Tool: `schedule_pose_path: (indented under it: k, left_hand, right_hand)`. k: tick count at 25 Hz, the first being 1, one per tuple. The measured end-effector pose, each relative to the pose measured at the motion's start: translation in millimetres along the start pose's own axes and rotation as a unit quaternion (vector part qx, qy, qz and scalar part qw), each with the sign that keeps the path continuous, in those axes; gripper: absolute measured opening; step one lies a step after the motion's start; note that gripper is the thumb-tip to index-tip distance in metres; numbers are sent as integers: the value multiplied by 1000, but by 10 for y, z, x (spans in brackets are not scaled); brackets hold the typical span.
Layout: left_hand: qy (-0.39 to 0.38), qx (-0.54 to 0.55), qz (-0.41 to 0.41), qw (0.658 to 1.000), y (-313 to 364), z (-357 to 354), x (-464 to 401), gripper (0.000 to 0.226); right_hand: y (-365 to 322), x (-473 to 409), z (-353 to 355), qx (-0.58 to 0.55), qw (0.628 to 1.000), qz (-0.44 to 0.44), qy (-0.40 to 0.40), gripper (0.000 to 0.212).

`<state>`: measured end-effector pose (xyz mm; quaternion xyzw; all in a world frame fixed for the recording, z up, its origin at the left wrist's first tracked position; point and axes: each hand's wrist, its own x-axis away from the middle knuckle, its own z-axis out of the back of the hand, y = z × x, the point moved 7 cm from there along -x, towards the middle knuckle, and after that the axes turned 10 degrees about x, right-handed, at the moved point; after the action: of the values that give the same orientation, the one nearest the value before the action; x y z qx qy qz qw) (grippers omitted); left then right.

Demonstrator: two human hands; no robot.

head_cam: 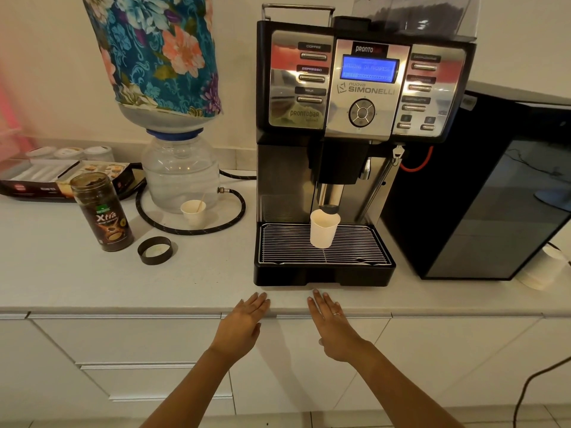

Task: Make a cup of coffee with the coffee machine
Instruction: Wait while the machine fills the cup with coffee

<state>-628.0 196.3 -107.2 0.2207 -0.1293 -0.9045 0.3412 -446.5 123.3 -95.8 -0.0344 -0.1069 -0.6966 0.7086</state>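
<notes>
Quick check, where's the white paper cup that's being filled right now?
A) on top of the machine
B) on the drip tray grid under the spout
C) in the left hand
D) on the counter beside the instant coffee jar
B: the white paper cup stands on the drip tray grid directly below the spout, while the left hand and right hand lie open and empty at the counter edge.

Office pantry or break-room corner, not a home kitchen. Evidence: commercial bean-to-cup coffee machine point(361, 143) with labelled drink buttons and lit display, on a pale surface point(92, 282) over flat white drawers. Paper cup point(323, 229) on the drip grid. Inverted water bottle point(160, 57) in floral cover on a dispenser. Instant coffee jar point(102, 211), lid off. Black cabinet point(482, 196) to the right.
</notes>
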Motion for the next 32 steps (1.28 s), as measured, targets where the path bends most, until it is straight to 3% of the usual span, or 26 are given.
schedule_pose_path:
  k: [32]
  left_hand:
    - [4, -6, -1, 1000, 22, 12, 7, 68]
  right_hand:
    - [3, -3, -18, 1, 1000, 4, 0, 89]
